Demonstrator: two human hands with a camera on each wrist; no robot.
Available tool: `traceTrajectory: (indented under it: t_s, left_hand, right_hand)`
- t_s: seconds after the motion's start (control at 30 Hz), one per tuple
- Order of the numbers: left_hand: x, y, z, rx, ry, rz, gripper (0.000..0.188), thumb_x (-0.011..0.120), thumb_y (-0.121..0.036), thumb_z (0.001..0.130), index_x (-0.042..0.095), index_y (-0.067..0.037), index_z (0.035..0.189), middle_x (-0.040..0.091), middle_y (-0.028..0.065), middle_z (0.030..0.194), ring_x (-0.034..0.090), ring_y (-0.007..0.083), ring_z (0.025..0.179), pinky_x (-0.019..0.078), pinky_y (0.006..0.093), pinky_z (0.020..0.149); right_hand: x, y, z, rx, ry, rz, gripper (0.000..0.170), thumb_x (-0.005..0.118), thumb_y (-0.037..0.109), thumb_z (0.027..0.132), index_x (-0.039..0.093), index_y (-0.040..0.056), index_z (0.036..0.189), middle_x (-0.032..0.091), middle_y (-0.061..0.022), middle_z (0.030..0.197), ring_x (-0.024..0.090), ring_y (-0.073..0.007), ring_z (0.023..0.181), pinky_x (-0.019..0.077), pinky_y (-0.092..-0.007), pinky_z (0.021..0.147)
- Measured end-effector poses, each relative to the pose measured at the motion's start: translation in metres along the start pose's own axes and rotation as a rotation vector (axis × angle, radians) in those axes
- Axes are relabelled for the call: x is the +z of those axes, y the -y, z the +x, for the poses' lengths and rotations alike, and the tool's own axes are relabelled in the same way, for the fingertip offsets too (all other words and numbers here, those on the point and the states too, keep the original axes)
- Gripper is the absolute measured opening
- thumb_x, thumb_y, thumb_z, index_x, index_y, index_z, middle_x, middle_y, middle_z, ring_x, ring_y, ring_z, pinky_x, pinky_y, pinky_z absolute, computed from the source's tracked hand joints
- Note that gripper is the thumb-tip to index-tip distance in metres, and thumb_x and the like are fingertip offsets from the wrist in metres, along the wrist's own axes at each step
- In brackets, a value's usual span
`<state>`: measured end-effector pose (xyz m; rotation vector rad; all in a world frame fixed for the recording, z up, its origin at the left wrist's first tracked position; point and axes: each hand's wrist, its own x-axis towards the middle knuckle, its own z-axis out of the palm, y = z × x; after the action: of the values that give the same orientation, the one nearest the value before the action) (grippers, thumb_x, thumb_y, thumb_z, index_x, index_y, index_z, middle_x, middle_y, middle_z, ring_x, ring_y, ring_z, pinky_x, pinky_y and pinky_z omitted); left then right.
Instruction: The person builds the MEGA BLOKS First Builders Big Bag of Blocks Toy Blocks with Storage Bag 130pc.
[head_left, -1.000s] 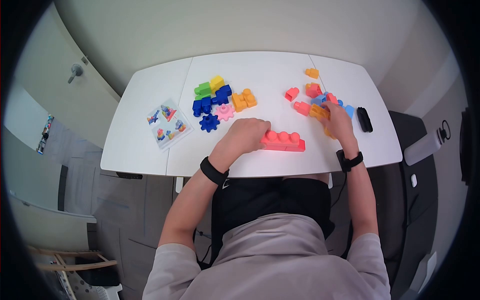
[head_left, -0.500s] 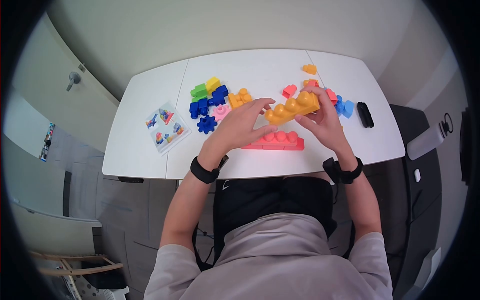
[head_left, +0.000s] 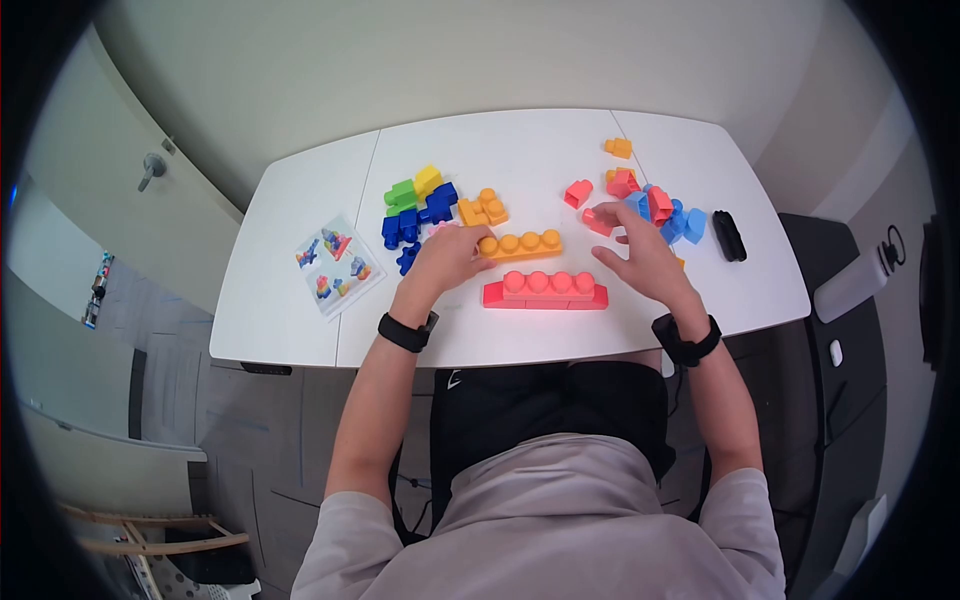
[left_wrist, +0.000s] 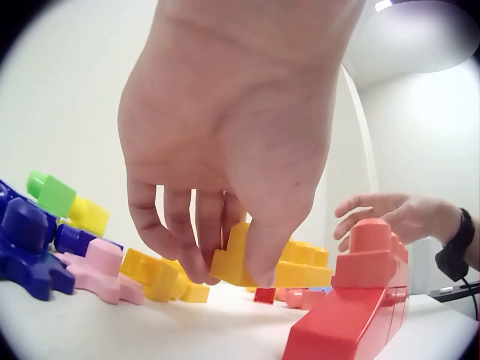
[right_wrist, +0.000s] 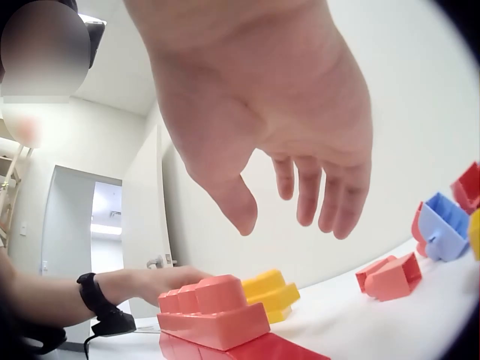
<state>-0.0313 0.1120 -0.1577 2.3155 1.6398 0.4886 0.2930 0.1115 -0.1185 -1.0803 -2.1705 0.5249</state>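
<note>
My left hand (head_left: 447, 262) pinches the left end of a long orange block (head_left: 525, 247) with a row of studs. In the left wrist view the thumb lies on the near side of that block (left_wrist: 300, 271), the fingertips behind it. Directly in front of it stands a red block stack (head_left: 545, 292), a studded block on a wider base with sloped ends. To the right, my right hand (head_left: 645, 262) hovers with fingers apart and nothing between them. Below its fingers in the right wrist view lies a small red block (right_wrist: 390, 276).
Left of centre are a green block (head_left: 401, 193), a yellow block (head_left: 428, 180), dark blue blocks (head_left: 437, 203) and an orange piece (head_left: 484, 208). A picture sheet (head_left: 338, 265) lies further left. Light blue blocks (head_left: 692, 226) and a black case (head_left: 729, 236) are at right.
My right hand took the orange block from the right pile, brought it to the middle and let go. My left hand left the red stack and now holds the orange block behind it.
</note>
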Motion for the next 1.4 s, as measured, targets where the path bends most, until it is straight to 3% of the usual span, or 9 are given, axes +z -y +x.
traceTrajectory:
  t_s: [0.17, 0.47, 0.57, 0.73, 0.97, 1.07, 1.13, 1.27, 1.4]
  left_hand:
    - [0.004, -0.003, -0.002, -0.001, 0.037, 0.006, 0.039, 0.084, -0.023, 0.084, 0.071, -0.005, 0.117, 0.075, 0.0145, 0.097, 0.073, 0.0284, 0.093, 0.0565, 0.0398, 0.08]
    - [0.009, -0.006, -0.002, -0.015, 0.047, 0.046, 0.049, 0.087, -0.023, 0.081, 0.068, -0.008, 0.123, 0.074, 0.0109, 0.115, 0.071, 0.0262, 0.104, 0.0562, 0.0391, 0.087]
    - [0.003, -0.006, -0.005, 0.003, 0.03, -0.001, 0.053, 0.086, -0.023, 0.08, 0.066, -0.008, 0.126, 0.073, 0.0101, 0.118, 0.068, 0.0281, 0.114, 0.0559, 0.0409, 0.091]
    - [-0.005, -0.008, -0.007, 0.026, -0.01, -0.026, 0.049, 0.083, -0.024, 0.085, 0.065, -0.008, 0.128, 0.072, 0.0118, 0.123, 0.066, 0.0287, 0.118, 0.0547, 0.0403, 0.095]
    - [-0.009, -0.003, -0.003, 0.042, -0.035, -0.076, 0.041, 0.078, -0.023, 0.089, 0.067, -0.006, 0.125, 0.073, 0.0129, 0.118, 0.068, 0.0292, 0.113, 0.0545, 0.0412, 0.094]
    - [-0.008, 0.001, -0.002, 0.07, -0.055, -0.087, 0.038, 0.077, -0.022, 0.09, 0.068, -0.006, 0.123, 0.073, 0.0133, 0.114, 0.069, 0.0293, 0.109, 0.0548, 0.0411, 0.092]
    - [-0.008, 0.001, -0.002, 0.089, -0.062, -0.094, 0.036, 0.076, -0.022, 0.091, 0.068, -0.005, 0.121, 0.074, 0.0129, 0.111, 0.07, 0.029, 0.106, 0.0551, 0.0405, 0.09]
    - [-0.009, -0.001, -0.002, 0.081, -0.048, -0.106, 0.035, 0.076, -0.022, 0.091, 0.068, -0.005, 0.121, 0.074, 0.0124, 0.111, 0.07, 0.0285, 0.105, 0.0555, 0.0402, 0.09]
    - [-0.008, 0.001, -0.001, 0.072, -0.035, -0.12, 0.034, 0.076, -0.021, 0.092, 0.069, -0.005, 0.121, 0.074, 0.0121, 0.112, 0.07, 0.0275, 0.103, 0.0558, 0.0391, 0.089]
  right_hand:
    - [-0.01, -0.002, 0.002, 0.065, 0.046, 0.003, 0.047, 0.077, 0.012, 0.091, 0.057, 0.0073, 0.133, 0.07, -0.0108, 0.124, 0.067, -0.0266, 0.117, 0.055, -0.0394, 0.097]
    - [-0.058, -0.026, 0.048, 0.125, -0.032, -0.143, 0.034, 0.075, 0.013, 0.091, 0.066, 0.0044, 0.123, 0.076, -0.0099, 0.109, 0.072, -0.0248, 0.101, 0.057, -0.0354, 0.091]
    - [-0.078, -0.062, 0.087, 0.263, -0.016, -0.162, 0.033, 0.073, 0.015, 0.091, 0.067, 0.0058, 0.123, 0.076, -0.0106, 0.108, 0.072, -0.025, 0.1, 0.0573, -0.0365, 0.09]
    - [-0.079, -0.134, 0.14, 0.293, 0.205, -0.457, 0.029, 0.069, 0.014, 0.092, 0.071, 0.0048, 0.119, 0.076, -0.0131, 0.111, 0.073, -0.0262, 0.1, 0.058, -0.0374, 0.089]
    - [-0.075, -0.154, 0.154, 0.379, 0.332, -0.503, 0.031, 0.069, 0.012, 0.091, 0.071, 0.0059, 0.121, 0.076, -0.013, 0.112, 0.073, -0.027, 0.102, 0.0576, -0.0375, 0.09]
    - [-0.084, -0.133, 0.145, 0.392, 0.414, -0.592, 0.036, 0.073, 0.017, 0.088, 0.07, 0.0065, 0.123, 0.075, -0.0132, 0.114, 0.072, -0.0273, 0.102, 0.0577, -0.038, 0.09]
    - [-0.086, -0.109, 0.135, 0.53, 0.442, -0.671, 0.045, 0.08, 0.023, 0.083, 0.069, 0.0072, 0.124, 0.075, -0.0136, 0.116, 0.072, -0.0277, 0.103, 0.0575, -0.0382, 0.09]
    - [-0.078, -0.119, 0.119, 0.467, 0.449, -0.768, 0.05, 0.084, 0.024, 0.075, 0.071, 0.0076, 0.121, 0.076, -0.0127, 0.112, 0.072, -0.0287, 0.101, 0.058, -0.038, 0.088]
    - [-0.068, -0.119, 0.111, 0.513, 0.487, -0.637, 0.043, 0.082, 0.011, 0.067, 0.075, 0.0074, 0.11, 0.077, -0.0108, 0.102, 0.073, -0.0292, 0.095, 0.0594, -0.0368, 0.083]
